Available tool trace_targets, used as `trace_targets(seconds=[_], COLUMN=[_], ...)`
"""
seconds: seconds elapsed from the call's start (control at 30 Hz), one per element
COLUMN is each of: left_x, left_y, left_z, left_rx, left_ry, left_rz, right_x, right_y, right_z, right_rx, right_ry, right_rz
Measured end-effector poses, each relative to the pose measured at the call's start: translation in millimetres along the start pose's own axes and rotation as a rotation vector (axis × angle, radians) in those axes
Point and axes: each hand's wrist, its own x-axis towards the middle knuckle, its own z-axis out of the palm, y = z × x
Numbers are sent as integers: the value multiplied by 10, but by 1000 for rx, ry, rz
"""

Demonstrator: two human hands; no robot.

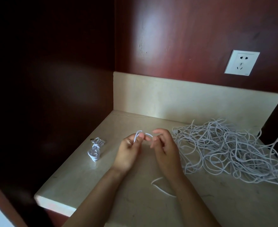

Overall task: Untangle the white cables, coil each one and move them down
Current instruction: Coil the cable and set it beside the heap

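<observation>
One white cable has been dealt with, as far as the head view shows: a coiled cable (94, 149), wrapped round its middle, lies on the desk (118, 202) at nine o'clock from the hands. Whether that is its final place cannot be told. A second cable (141, 134) is being worked between the hands, held above the desk near the middle of the picture. A few small loops are pinched between thumb and fingers of the left hand (128, 153). From there a short arc runs into the curled fingers of the right hand (164, 148), which appear to pinch it. The hands are held close together but not touching.

Most of the task is judged to be left. A large tangled pile (230, 149) of white cables is spread at three o'clock from the hands, with nothing in it coiled.

The long axis of the coiled cable runs roughly from twelve to six o'clock, tilted slightly toward one, with its plug ends turned toward ten o'clock. The held arc spans nine to three and is bowed toward twelve. A loose tail (161, 188) lies on the desk at six o'clock from the right hand.
</observation>
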Motion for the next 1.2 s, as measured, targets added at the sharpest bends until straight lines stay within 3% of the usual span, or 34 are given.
trace_targets(seconds=[0.2,0.33,0.47,0.7,0.87,0.97,1.03,1.13,1.2], left_x=[57,127,153,214,199,196,165,82,39], left_y=[-17,37,50,-3,-33,-69,-55,-8,1], left_z=[-50,-106,-135,-212,-227,-198,-155,-85,-55], left_rx=[-60,-601,-818,-788,-511,-329,-183,98,33], left_ry=[249,312,368,535,599,535,389,111,-20], left_rz=[-28,-113,-144,-152,-165,-195,-226,-231,-244], right_x=[-16,-28,-26,-17,2,-30,-59,-58,-20], right_y=[22,31,53,91,53,-91,-177,-219,-195], right_z=[11,19,24,51,-7,-14,-5,-10,-38], right_rx=[-232,-310,-436,-555,-437,-325,-267,-140,-31], right_ry=[1,-108,-142,-195,-170,-226,-226,-107,-18], right_rz=[-46,-41,-132,-180,-265,-362,-387,-365,-300])
